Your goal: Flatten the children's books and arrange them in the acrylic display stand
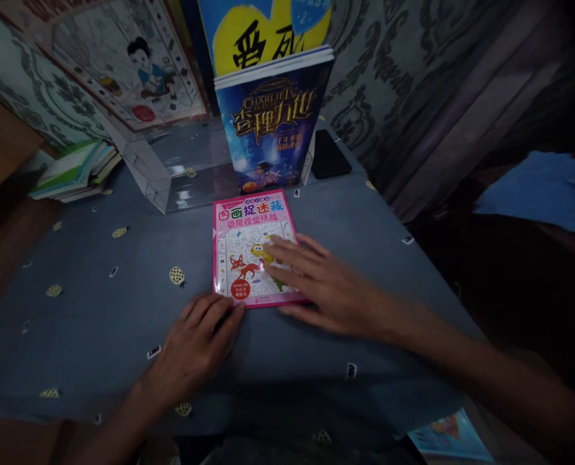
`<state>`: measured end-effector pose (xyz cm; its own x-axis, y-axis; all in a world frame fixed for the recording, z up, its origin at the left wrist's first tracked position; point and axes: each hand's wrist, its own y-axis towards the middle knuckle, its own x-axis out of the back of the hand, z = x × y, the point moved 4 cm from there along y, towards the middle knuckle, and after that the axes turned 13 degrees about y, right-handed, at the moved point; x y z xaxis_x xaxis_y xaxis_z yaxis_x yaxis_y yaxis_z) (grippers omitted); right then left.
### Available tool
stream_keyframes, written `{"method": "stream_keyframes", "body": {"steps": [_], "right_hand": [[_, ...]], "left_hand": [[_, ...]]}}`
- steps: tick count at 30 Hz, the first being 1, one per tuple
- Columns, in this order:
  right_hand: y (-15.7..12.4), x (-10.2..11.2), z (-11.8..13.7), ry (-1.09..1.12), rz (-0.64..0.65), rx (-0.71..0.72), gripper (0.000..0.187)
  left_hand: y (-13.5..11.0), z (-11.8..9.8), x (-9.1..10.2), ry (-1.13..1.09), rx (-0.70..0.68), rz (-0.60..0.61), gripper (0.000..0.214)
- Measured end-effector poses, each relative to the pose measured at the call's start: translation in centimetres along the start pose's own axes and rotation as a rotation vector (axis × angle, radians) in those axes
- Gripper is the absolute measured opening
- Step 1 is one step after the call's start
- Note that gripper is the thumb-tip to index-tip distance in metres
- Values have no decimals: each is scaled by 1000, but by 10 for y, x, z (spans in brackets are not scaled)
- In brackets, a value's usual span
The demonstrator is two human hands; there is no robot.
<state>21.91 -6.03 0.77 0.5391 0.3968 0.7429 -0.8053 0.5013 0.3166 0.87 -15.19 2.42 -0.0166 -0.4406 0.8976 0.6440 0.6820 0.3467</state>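
Note:
A pink picture book (253, 248) lies flat on the table, its cover showing a fox, a yellow animal figure and large Chinese characters. My right hand (324, 284) reaches over the book's right side with fingers stretched out, covering part of the cover. Beside the lower left corner of the book rests my left hand (200, 336), palm down, its fingers loosely bent and apart. Its fingertips are at the book's bottom edge, and nothing is held in it.
Behind the book, a clear acrylic stand (154, 174) bears a dark blue upright book (272, 129) and a larger picture book (132, 64). A black phone-like slab (332, 155) lies right of them. Stacked books (77, 169) sit at left on the patterned tablecloth (137, 284).

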Motion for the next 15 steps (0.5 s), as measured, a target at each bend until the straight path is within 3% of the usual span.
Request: {"method": "stream_keyframes", "body": {"steps": [5, 8, 15], "right_hand": [[5, -35, 45, 54, 166, 100, 76], [-1, -43, 45, 35, 162, 70, 80], [-22, -37, 35, -12, 119, 7, 80]], "left_hand": [[2, -3, 2, 20, 40, -21, 22], [1, -4, 1, 32, 48, -28, 23], [2, -5, 2, 24, 60, -33, 26]]}}
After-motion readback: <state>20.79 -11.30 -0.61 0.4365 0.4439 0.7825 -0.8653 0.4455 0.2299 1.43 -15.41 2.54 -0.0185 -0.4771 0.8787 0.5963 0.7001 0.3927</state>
